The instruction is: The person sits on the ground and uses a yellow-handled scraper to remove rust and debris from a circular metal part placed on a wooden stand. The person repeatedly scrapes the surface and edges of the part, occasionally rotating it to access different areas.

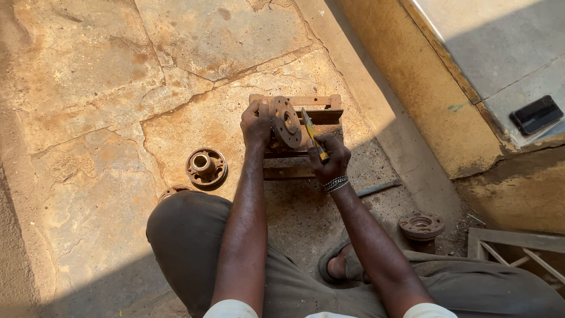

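Our left grip (256, 122) clenches a rusty flange (286, 122), standing on edge over the wooden frame (321, 105). Our right grip (328, 158) grasps a yellow-handled tool (313, 135), its length angled up toward the flange's face, just right of it.

Bare floor (88, 88) beyond rusty hub (206, 167)

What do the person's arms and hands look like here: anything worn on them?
Both arms are bare from the short white sleeves down. The left hand wears nothing visible. The right hand has a band of silvery metal bracelets at the wrist. No gloves, no rings discernible.
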